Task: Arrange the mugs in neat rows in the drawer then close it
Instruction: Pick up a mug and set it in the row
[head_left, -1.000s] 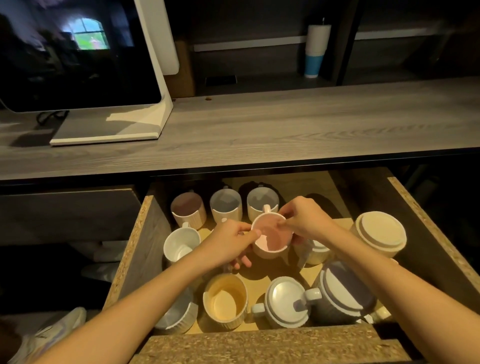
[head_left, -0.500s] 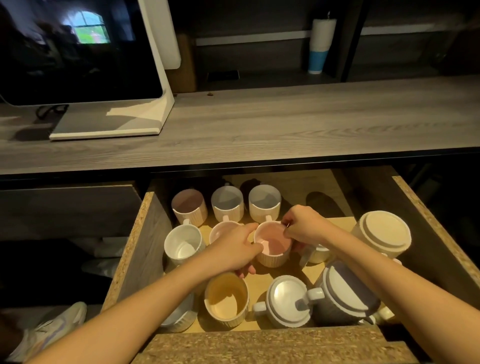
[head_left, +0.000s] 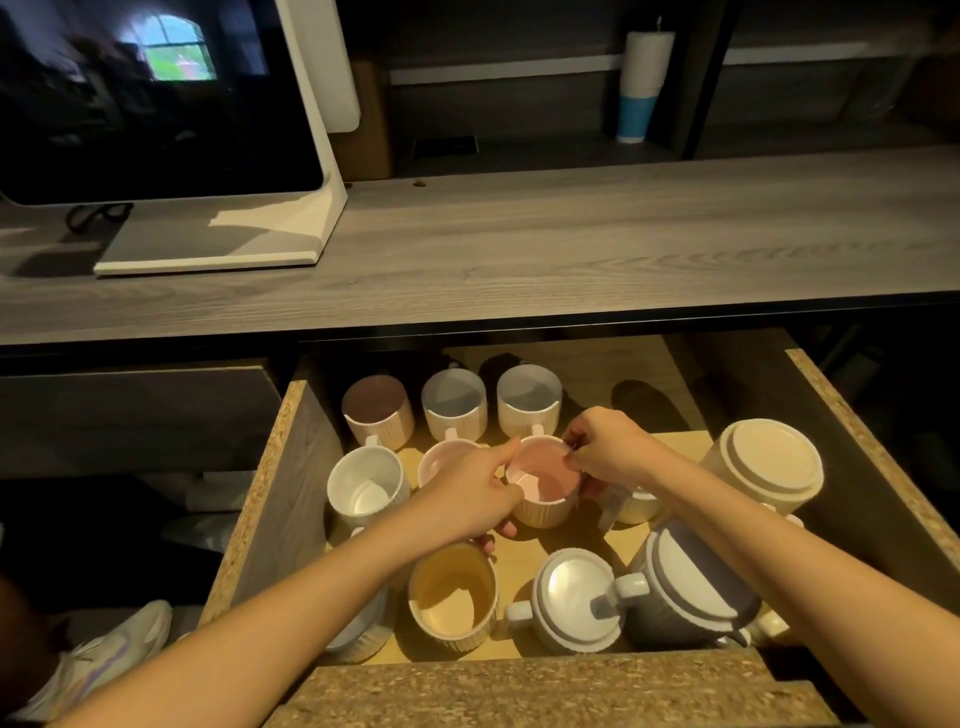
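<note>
**Mug placement, second row: both hands on pink-lined mug**

Head view. Drawer (head_left: 291, 462) pulled fully out below the desk top (head_left: 519, 260). Pink-lined mug (head_left: 540, 480) sits upright near drawer centre, directly between the hands: left hand (head_left: 467, 499) wraps its wall from 9 o'clock, fingers curled under and thumb along the rim; right hand (head_left: 608, 452) pinches the rim from 3 o'clock. Both are closed on this mug and about equally near. Its handle is not visible, so the way it points cannot be told.

Key relation, as judged: the mug stands at 6 o'clock of the third back-row mug (head_left: 527, 400) and just beside a second pink mug (head_left: 441, 457) at its 9 o'clock, which the left hand partly hides. Only a small squaring-up seems left before release.

Contents of drawer:
- Back row, 12 o'clock: brown-lined mug (head_left: 376, 408), grey-lined mug (head_left: 454, 402), then the third; upright, side by side.
- Second row: white mug (head_left: 366, 488) at the left wall, the two pink mugs.
- Front, 6 o'clock: yellow-lined mug (head_left: 452, 595) upright; another mug at its 9 o'clock, mostly hidden under the left forearm.
- Unsorted, 3 to 5 o'clock: upside-down mugs, cream (head_left: 763, 467), grey (head_left: 574, 600), dark grey (head_left: 691, 587); a small cream one (head_left: 631, 506) under the right wrist.

Judgement: roughly half arranged; drawer not yet closable.
</note>
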